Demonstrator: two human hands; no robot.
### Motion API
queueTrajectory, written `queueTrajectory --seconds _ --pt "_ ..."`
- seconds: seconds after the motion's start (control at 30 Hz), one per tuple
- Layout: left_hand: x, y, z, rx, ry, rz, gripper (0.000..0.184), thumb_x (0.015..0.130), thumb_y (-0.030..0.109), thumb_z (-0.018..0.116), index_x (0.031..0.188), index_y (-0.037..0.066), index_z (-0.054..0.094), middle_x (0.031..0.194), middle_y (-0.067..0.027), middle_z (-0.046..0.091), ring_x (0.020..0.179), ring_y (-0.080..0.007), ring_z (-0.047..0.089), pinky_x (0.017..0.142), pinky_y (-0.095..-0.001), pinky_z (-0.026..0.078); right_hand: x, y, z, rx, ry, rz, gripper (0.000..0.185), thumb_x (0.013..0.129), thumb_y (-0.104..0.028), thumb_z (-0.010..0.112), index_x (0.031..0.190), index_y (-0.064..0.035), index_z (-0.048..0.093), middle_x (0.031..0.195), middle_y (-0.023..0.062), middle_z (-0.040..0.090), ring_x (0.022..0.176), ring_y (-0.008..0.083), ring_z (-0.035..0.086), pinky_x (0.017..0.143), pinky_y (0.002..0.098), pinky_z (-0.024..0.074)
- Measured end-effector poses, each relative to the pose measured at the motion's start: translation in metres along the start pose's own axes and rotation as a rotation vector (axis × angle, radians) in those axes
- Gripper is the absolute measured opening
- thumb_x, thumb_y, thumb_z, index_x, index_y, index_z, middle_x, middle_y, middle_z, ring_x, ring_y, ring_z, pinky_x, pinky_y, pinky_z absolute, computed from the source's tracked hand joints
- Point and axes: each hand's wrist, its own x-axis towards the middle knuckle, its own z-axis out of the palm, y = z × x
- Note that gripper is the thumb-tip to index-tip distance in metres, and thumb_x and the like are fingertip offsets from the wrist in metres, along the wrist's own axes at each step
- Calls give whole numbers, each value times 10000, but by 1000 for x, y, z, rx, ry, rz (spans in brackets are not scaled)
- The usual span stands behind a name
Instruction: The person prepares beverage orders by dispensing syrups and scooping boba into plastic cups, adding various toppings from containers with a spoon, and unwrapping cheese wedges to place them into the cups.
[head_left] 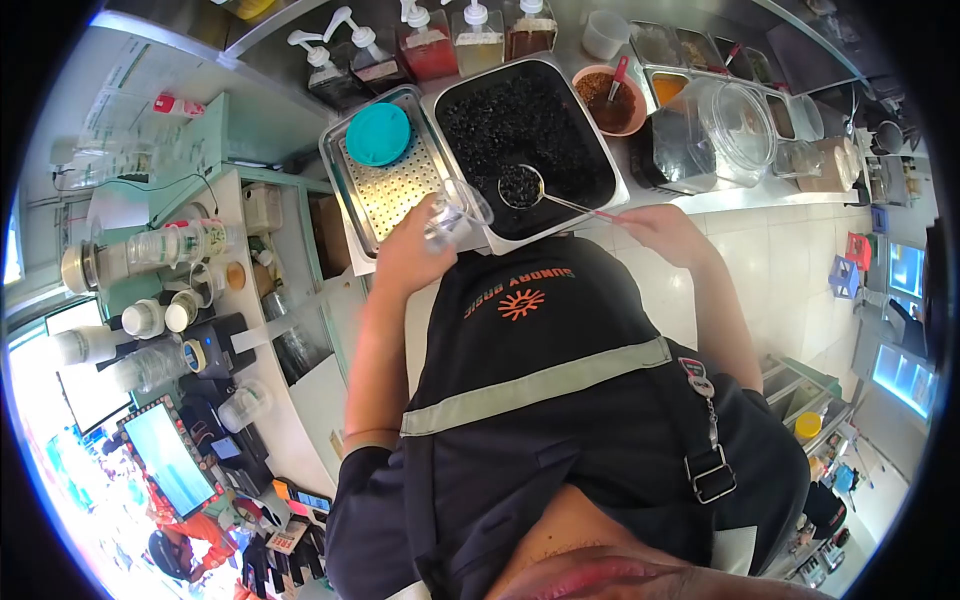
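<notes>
Black pieces [519,185] are already collected in the strainer ladle [575,207] over the tray [545,232], its handle clamped by the right hand's [660,233] fingers; the clear cup [466,208], gripped by the left hand's [415,250] fingers, is judged unfilled, transfer apparently remaining.

"Anything you can read here?"
"The orange lettering [548,275] on the black apron [590,325]. It's upside down from this view: SUNDAY, then a word that looks like BASIC."
"Any sign with it?"
"An orange sunburst [521,305], just beside the words."
"And the pump bottles [428,45]?"
"They have pale labels, but the writing is too small to make out."
"The stacked cups [190,240]?"
"Red and green print, illegible."
</notes>
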Motion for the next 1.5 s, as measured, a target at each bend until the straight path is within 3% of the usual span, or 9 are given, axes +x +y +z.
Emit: queueTrajectory --seconds 0.1,0.17,0.37,0.6,0.67,0.77,0.97,1.07,1.5 --pt "4 23 2 38 -6 124 796 717 249 741 1436 94 436 1286 -183 624 1163 -360 622 970 -423 503 -8 -30 6 -117 63 -118 267 931 -51 605 1180 -48 703 787 12 628 693 116 550 624 282 457" --pt "6 30 6 -56 51 197 795 715 242 745 1432 91 437 1276 -180 627 1155 -359 624 962 -424 506 -8 -48 16 -597 187 -431 351 863 -14 616 1183 -123 714 810 21 628 732 188 599 678 329 446" --pt "9 17 21 -271 82 361 798 721 179 770 1424 24 425 1221 -188 634 1112 -325 641 954 -389 507 -6 -71 37 -1071 436 -527 397 829 -53 631 1166 -240 723 832 -9 566 803 157 581 754 330 344" --pt "8 0 37 -619 157 338 839 760 114 761 1473 -14 338 1214 -183 624 1149 -246 621 1002 -365 472 0 -52 26 -732 213 -469 356 853 -15 612 1159 -157 724 812 13 585 781 220 596 720 366 434" --pt "9 -8 41 -720 140 297 854 758 107 760 1482 -10 323 1216 -180 626 1155 -248 619 1008 -364 469 -4 -65 22 -250 36 -252 330 908 -42 599 1220 -96 689 867 112 643 858 270 642 760 360 503" --pt "7 -15 41 -673 170 174 873 746 106 768 1484 -3 314 1206 -182 630 1102 -267 640 981 -380 488 0 -47 7 -99 22 -49 316 918 -86 606 1225 -92 681 913 115 678 886 303 665 815 389 510" --pt "-2 -29 37 -651 214 9 878 753 94 758 1496 7 298 1220 -191 617 1069 -250 646 921 -367 518 51 -10 31 -984 202 -47 247 859 -73 581 1050 -72 738 1005 152 722 959 327 698 787 416 559" --pt "-4 -28 38 -687 211 2 878 762 74 746 1504 7 281 1218 -193 603 1055 -243 644 906 -363 524 79 -19 56 -1083 60 -24 202 817 -56 576 923 -74 747 996 150 726 918 336 709 755 443 572" --pt "-16 -29 37 -732 266 40 879 764 51 736 1506 -16 270 1264 -206 572 1121 -267 619 961 -382 501 93 -30 10 -710 -369 -188 305 786 -62 568 1030 -83 751 933 168 714 881 363 677 765 454 523"
